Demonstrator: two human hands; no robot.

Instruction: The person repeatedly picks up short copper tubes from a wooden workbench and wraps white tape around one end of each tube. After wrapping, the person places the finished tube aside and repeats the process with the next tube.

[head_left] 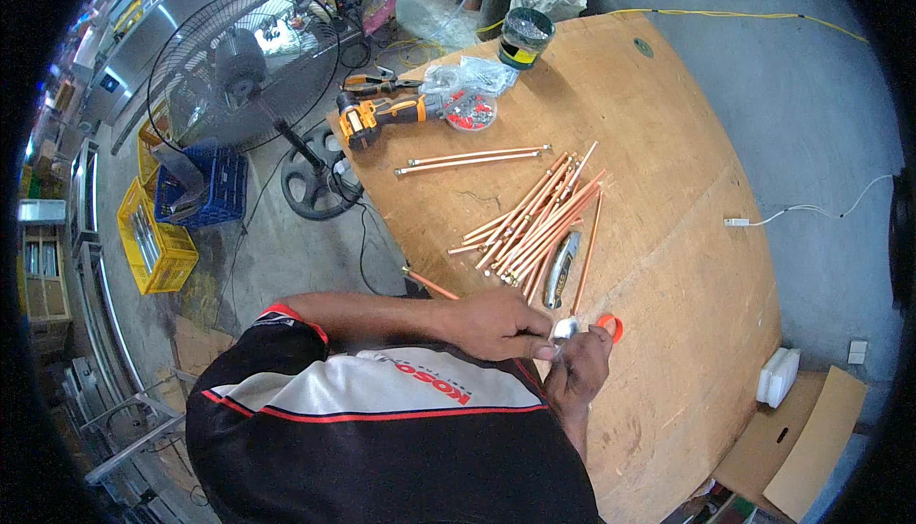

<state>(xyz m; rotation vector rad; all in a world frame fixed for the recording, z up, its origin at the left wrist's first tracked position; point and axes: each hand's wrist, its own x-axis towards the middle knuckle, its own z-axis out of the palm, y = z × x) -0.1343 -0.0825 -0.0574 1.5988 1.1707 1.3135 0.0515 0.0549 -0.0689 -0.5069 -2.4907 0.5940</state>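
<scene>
My left hand [496, 324] is closed round a thin copper tube [431, 283], whose fitted end sticks out left past my forearm; the rest is hidden under the hand. Fingers bent, my right hand [582, 364] pinches an orange ring, like a tape spool [613, 327], at the fingertips. A small white and silvery piece [565, 328] shows between both hands; its kind is unclear. Just beyond them lie a grey-and-black utility knife [563, 269] and a single copper tube [589, 249]. A heap of copper tubes [534, 220] with end fittings spreads beside the knife.
Two more tubes [474, 158] lie apart on the wooden table [687, 266]. An orange-black power tool [382, 118], a tub of red parts [471, 112] and a dark bucket [526, 38] occupy its far end. A fan [240, 68] and crates [157, 247] stand left; a cardboard box [792, 443] right.
</scene>
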